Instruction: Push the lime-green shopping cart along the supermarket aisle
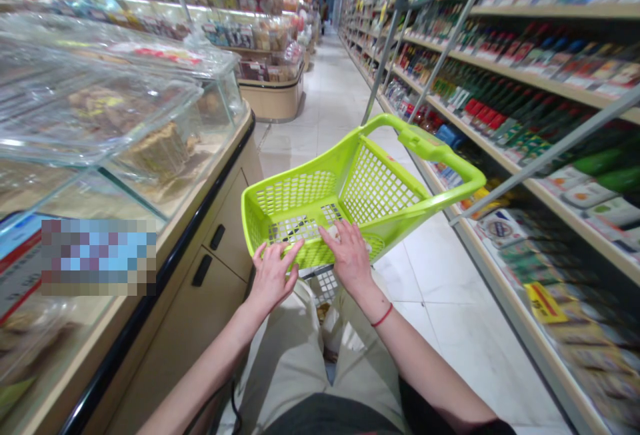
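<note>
A bright green shopping cart basket [300,188] with perforated walls stands in front of my legs, its looped handle rising at the far right. Over the basket's near rim on the left is my left hand [275,272], its fingers apart and nothing held. My right hand [350,255], with a red string at the wrist, lies by the same rim further right, fingers spread. Something small and pale shows beside its fingers, too unclear to name. Through the perforations in the basket's bottom, the floor is partly visible.
Glass display bins [165,148] with packaged food stand on the left above a cabinet [200,268] with dark handles. Long shelves [555,75] of packed goods line the right side, crossed by metal poles. A tiled aisle [325,95] runs ahead, with another display counter [273,98] on its left.
</note>
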A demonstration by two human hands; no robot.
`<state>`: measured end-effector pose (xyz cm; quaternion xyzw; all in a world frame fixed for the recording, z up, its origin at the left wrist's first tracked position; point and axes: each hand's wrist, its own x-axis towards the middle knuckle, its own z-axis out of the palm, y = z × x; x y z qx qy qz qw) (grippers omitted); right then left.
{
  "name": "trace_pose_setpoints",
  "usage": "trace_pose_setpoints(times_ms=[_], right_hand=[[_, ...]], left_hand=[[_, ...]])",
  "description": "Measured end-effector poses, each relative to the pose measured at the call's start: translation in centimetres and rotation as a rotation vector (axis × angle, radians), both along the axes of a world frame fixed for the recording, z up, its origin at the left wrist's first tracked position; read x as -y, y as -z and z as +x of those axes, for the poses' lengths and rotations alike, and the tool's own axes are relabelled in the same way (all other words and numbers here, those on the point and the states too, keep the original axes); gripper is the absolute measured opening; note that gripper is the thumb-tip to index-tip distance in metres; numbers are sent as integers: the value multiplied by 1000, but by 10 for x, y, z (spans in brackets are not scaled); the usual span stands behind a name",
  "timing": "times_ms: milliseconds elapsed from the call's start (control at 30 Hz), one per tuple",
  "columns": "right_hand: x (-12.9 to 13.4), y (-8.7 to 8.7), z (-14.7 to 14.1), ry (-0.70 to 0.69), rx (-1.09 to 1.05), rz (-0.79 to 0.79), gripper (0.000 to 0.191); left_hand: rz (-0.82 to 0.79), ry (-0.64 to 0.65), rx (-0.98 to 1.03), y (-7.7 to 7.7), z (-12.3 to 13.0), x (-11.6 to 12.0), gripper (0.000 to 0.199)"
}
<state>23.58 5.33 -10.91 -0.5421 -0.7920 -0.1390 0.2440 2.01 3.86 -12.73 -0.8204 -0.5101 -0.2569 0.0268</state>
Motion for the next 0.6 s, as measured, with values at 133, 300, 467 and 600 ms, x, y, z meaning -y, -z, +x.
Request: trace_pose_setpoints(times_ms=[133, 300, 467, 600], right_hand=[[-3, -6, 14, -39, 22, -25, 56], [-9, -15, 41, 43, 47, -1, 54], [-11, -16, 48, 111, 34, 59, 51], [-7, -8, 28, 125, -5, 56, 53]], left_hand=[[-3, 11, 8, 0, -1, 0, 53], [7, 16, 13, 0, -1, -1, 50], [23, 13, 4, 1, 0, -1, 49], [24, 9, -6, 2, 0, -1, 48]])
